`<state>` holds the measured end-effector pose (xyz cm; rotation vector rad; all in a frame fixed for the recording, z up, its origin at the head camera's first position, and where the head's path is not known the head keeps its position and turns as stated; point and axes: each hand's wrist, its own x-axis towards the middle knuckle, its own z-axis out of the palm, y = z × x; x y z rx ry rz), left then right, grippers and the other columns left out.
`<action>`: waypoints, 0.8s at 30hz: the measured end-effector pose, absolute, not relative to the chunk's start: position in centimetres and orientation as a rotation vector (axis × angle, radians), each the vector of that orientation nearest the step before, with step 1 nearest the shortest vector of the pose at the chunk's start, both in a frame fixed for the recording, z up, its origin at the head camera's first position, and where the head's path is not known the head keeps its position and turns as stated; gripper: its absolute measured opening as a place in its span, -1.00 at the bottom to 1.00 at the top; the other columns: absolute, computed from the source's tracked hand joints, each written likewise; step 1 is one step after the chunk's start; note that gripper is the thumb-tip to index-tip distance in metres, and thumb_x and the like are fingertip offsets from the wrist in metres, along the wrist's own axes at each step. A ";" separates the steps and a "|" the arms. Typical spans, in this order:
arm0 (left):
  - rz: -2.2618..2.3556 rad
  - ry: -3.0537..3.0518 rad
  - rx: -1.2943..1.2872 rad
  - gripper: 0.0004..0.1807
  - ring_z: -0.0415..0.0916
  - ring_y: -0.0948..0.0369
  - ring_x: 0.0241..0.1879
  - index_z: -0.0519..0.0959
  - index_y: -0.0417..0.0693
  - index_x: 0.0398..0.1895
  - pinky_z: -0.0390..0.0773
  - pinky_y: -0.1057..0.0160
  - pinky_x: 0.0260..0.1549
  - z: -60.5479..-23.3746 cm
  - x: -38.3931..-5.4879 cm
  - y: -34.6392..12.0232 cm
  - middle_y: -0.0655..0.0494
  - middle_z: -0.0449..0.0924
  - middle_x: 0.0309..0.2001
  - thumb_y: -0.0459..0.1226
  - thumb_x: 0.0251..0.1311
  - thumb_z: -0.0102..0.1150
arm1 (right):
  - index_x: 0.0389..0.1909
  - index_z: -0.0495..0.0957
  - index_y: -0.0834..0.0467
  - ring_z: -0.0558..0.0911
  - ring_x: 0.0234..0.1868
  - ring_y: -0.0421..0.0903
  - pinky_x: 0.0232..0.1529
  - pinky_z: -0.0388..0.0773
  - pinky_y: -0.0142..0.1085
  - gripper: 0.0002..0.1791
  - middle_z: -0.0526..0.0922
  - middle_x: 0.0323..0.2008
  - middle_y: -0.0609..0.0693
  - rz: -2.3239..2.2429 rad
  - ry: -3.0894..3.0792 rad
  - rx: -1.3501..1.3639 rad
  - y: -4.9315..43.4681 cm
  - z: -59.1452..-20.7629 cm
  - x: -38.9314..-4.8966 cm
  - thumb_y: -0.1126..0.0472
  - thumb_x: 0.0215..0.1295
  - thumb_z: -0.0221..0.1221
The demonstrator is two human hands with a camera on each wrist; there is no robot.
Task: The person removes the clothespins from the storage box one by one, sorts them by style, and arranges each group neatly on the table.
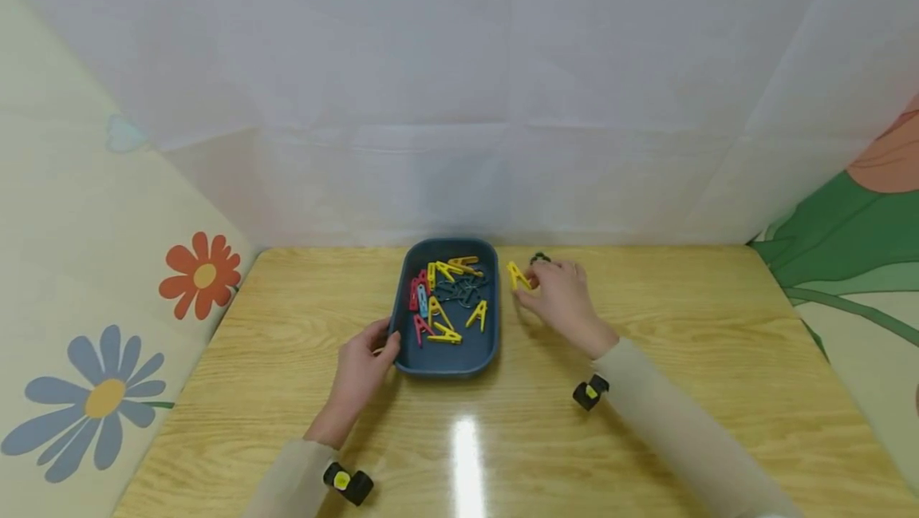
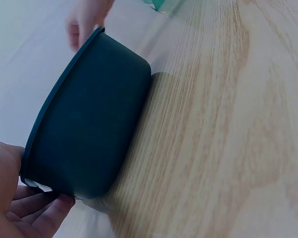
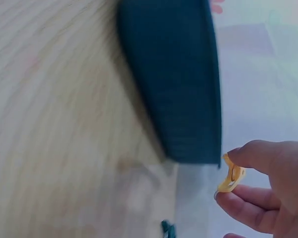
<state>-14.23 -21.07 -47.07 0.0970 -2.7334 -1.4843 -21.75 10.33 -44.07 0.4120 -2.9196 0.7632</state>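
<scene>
The fingers of the right hand (image 1: 563, 301) are clamped on a yellow plastic clothes clip (image 1: 518, 276), pinching it between thumb and fingertips. This clip is in the air, just to the right of the dark blue rectangular tray (image 1: 448, 361) with rounded corners. At the tray's left side, toward the near corner, the left hand (image 1: 361, 365) holds the rim, its thumb and fingers closed on the edge.

Beyond the right hand, to the right of the tray's far end, one dark green clip (image 1: 540, 258) is partly hidden by the fingers. Inside the tray there lie several yellow clips (image 1: 477, 314), some pinkish-red clips (image 1: 421, 328), a light blue clip (image 1: 423, 300) and a cluster of dark green clips (image 1: 463, 290). Under the tray is a wood-grained tabletop (image 1: 301, 302), and behind it hangs a creased white sheet (image 1: 459, 87).
</scene>
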 end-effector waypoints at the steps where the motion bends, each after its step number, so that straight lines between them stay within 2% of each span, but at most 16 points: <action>1: -1.483 -2.736 0.099 -0.56 0.65 -0.11 0.12 0.51 -0.37 0.35 0.63 -0.08 0.13 -47.1 -14.2 -21.1 -0.31 0.65 0.14 -0.31 0.51 0.09 | -0.01 0.70 0.21 0.55 0.11 0.23 0.32 0.23 0.26 -0.63 0.72 -0.22 0.03 0.767 -2.920 0.396 10.7 -44.4 -21.7 0.02 0.34 0.38; 17: -1.486 -2.725 0.082 -0.56 0.64 -0.12 0.13 0.50 -0.36 0.36 0.63 -0.07 0.13 -47.2 -14.1 -21.2 -0.31 0.65 0.16 -0.32 0.51 0.10 | -0.06 0.69 0.28 0.56 0.03 0.27 0.23 0.28 0.26 -0.63 0.72 -0.27 0.10 0.723 -3.021 0.178 13.4 -47.3 -21.1 0.04 0.34 0.35; 24: -1.471 -2.715 0.067 -0.57 0.64 -0.12 0.13 0.51 -0.35 0.35 0.64 -0.09 0.11 -47.3 -14.0 -21.2 -0.29 0.67 0.13 -0.32 0.52 0.10 | -0.09 0.68 0.30 0.54 0.07 0.32 0.38 0.05 0.44 -0.61 0.73 -0.22 0.18 0.683 -3.074 0.124 13.2 -47.5 -20.9 0.02 0.34 0.34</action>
